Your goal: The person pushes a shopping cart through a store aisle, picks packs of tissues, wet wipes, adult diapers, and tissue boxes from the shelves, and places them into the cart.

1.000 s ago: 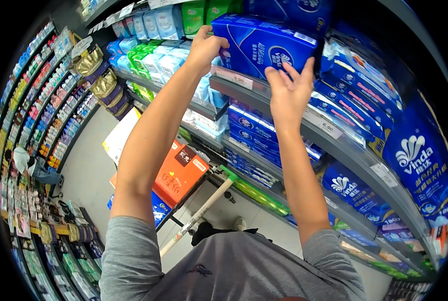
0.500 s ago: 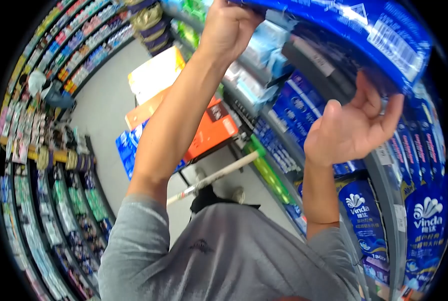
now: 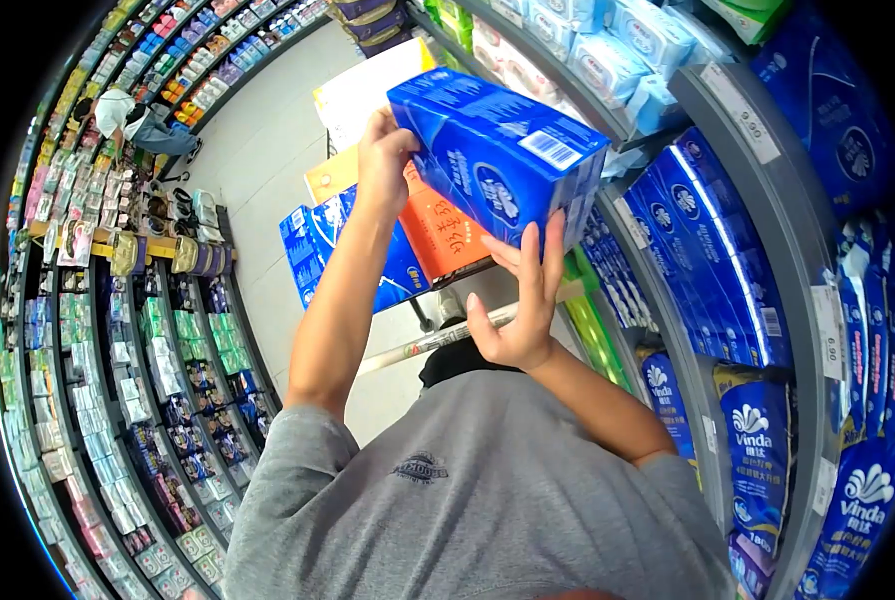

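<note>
Plainly held up in the air, a blue Vinda tissue pack (image 3: 497,155) hangs above the right edge of the cart, tilted so that its barcoded end points toward the shelf side. The left hand (image 3: 385,160) is clamped on the pack's left end. The right hand (image 3: 522,320) is under the lower right corner, its fingers spread and unclosed, the fingertips at the pack; whether they press on it cannot be told.

A second ago the pack was up at the shelf edge, by the 9.90 price tag (image 3: 742,115), with a hand at each end; now it is away from the shelf and over the cart, and both arms are drawn closer to the wearer's body.

Below it, an orange box (image 3: 445,235) sits near the handle end of the cart, partly covered from view. Another blue pack (image 3: 392,265) lies at the left corner of that end, and a white and yellow carton (image 3: 352,100) stands toward the far end. The pale cart handle (image 3: 412,350) crosses before the wearer. Rightward, blue packs (image 3: 702,250) fill a lower shelf.
</note>
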Demonstrator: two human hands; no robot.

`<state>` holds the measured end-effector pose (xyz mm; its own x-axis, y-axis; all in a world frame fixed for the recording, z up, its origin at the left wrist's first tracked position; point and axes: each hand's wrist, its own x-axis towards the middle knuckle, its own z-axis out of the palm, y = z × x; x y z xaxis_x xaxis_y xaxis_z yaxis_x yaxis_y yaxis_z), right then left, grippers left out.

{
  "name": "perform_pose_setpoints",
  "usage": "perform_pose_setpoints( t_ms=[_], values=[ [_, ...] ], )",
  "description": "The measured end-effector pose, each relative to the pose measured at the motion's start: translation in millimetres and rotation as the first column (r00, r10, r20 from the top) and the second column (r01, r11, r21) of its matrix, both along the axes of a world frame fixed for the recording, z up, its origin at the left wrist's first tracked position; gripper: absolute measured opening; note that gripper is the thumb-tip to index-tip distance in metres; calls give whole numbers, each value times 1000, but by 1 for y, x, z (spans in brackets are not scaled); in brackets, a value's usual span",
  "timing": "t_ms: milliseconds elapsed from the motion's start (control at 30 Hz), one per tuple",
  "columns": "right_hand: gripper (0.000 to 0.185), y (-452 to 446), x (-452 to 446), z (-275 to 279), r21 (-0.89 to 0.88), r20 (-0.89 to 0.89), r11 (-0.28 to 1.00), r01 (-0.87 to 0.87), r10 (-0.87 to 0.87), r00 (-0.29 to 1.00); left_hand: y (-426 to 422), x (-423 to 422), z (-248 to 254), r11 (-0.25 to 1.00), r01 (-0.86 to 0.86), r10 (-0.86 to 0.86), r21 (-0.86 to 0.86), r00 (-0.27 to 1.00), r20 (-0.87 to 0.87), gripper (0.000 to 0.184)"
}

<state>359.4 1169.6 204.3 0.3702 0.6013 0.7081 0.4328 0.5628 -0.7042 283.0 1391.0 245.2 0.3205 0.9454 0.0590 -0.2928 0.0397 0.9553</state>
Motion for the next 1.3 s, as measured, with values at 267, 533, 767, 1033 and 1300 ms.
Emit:
perform_pose_setpoints(
  t_ms=[267,533,767,1033,1300],
  values=[
    [86,25,9,-59,-235,-745,869,-435,126,655,12,-14,-31,995,49,2,88,864,-503,46],
    [73,28,10,-107,-393,-680,815,-426,54,731,68,-13,-98,842,418,10,340,620,-785,58],
    [62,18,36,-119,-595,-522,728,-340,-28,852,51,3,-97,907,249,222,339,399,-890,53],
    [55,-12,24,-119,-645,-478,685,-338,-16,878,49,19,-109,856,356,190,374,455,-870,51],
    [61,-14,36,-125,-636,-452,725,-265,-72,889,45,33,-105,869,350,157,349,475,-866,48]
  ],
)
